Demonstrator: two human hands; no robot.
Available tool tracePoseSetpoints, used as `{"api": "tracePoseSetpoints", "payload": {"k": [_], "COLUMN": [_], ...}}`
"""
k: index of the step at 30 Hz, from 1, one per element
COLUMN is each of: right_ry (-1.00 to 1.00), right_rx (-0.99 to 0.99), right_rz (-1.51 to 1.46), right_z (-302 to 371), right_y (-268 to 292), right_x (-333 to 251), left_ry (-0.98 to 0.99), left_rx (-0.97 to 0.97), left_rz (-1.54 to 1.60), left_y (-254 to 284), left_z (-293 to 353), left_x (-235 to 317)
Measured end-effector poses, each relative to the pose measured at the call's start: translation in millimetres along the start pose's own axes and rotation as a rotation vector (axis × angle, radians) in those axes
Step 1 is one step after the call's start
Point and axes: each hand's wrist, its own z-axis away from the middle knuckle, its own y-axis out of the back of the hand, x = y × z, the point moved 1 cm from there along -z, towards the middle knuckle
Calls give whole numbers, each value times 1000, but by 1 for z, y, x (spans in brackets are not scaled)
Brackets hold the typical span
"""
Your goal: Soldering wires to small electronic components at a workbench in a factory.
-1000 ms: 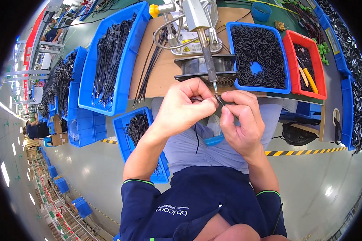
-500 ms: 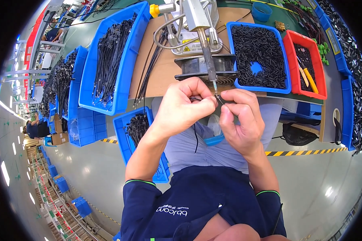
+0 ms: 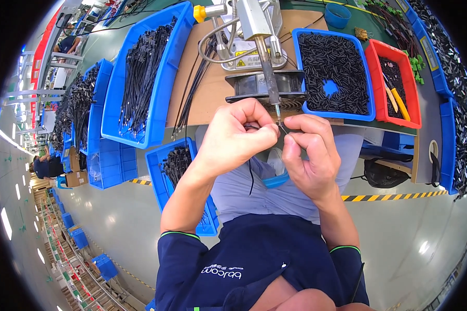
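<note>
A soldering iron (image 3: 268,67), fixed in a stand, points down toward me with its tip between my hands. My left hand (image 3: 239,136) is closed in a pinch on a thin black cable (image 3: 251,176), whose loose end hangs below the fingers over my lap. Just right of the tip, my right hand (image 3: 312,155) is closed, thumb against forefinger. A thin dark strand shows at its fingertips, too small to name. The fingers hide where the cable meets the tip. Behind my hands, partly covered, sits a dark spool (image 3: 244,85).
Left, a blue bin (image 3: 161,88) holds black cables, with more cables lying on the brown board (image 3: 189,67). Right stand a blue tray (image 3: 372,98) of small black sleeves and a red tray (image 3: 417,106) with a yellow-handled tool. A lower blue bin (image 3: 158,179) is by my left forearm.
Both hands stay almost in place at the iron's tip. The hanging cable end has swung slightly left, and the strand at my right fingertips has shifted a little.
</note>
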Motion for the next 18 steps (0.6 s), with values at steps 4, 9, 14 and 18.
{"api": "tracePoseSetpoints", "payload": {"k": [4, 9, 14, 18], "right_ry": [2, -1, 4, 4], "right_rx": [0, -2, -5, -10], "right_rz": [0, -12, -10, -13], "right_z": [1, 2, 1, 1], "right_y": [0, 1, 1, 2], "right_x": [0, 0, 0, 0], "left_ry": [2, -2, -10, -13], "left_rx": [2, 0, 0, 5], "left_rz": [-9, -23, -37, -19], "left_y": [0, 0, 0, -1], "left_z": [1, 0, 0, 0], "left_x": [1, 1, 3, 2]}}
